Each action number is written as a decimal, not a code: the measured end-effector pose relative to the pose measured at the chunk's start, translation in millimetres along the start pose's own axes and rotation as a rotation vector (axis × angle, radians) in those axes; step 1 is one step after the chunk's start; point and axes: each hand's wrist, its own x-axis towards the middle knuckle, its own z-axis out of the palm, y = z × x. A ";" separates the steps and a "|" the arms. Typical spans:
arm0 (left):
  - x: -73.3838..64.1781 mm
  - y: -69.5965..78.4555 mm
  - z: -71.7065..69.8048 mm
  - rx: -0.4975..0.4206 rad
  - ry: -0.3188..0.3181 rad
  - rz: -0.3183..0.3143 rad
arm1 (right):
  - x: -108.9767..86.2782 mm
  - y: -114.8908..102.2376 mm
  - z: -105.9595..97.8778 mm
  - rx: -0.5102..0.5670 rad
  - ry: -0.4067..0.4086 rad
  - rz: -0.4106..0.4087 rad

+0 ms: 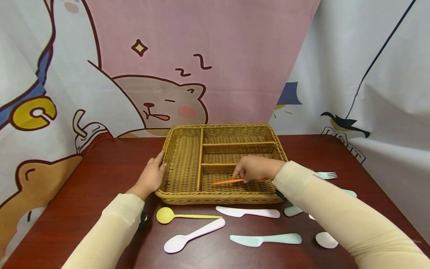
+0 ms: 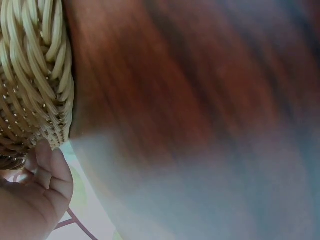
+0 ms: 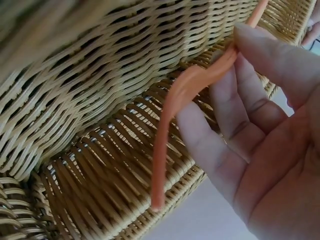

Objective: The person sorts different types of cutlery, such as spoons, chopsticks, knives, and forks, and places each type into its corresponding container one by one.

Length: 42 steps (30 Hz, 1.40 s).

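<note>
My right hand (image 1: 254, 167) pinches an orange utensil (image 1: 226, 182) between thumb and fingers, over the front right compartment of a wicker basket (image 1: 221, 195). In the right wrist view the utensil (image 3: 187, 85) appears side-on, with a slim handle and a curved end, so I cannot tell whether it is a spoon or a fork. The curved end overlaps the basket's wicker wall there. At the basket's left side, my left hand (image 1: 152, 175) touches the rim, its fingers loosely extended. The left wrist view has those fingertips (image 2: 44, 150) against the woven side.
In front of the basket lie a yellow spoon (image 1: 165, 215), a pale pink spoon (image 1: 176, 243), a pink knife (image 1: 246, 212) and a mint knife (image 1: 265, 239). A mint fork (image 1: 327, 175) and a white spoon (image 1: 326, 240) show around my right forearm, which hides other cutlery. Printed cloth hangs behind.
</note>
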 end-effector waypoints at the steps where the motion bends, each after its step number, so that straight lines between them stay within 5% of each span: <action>1: -0.2 0.3 -0.4 0.000 0.000 0.000 | 0.5 -0.6 0.3 -0.014 -0.006 0.003; 9: 1.6 -1.5 -0.3 -0.009 -0.006 -0.003 | 3.8 -4.2 6.2 -0.104 -0.006 -0.055; 26: 0.7 -1.6 -0.3 -0.018 -0.007 -0.011 | 9.6 -9.1 12.0 -0.148 -0.066 0.031; 42: 1.0 -1.9 -0.1 -0.011 -0.011 -0.015 | -0.9 8.7 0.8 0.077 0.028 -0.058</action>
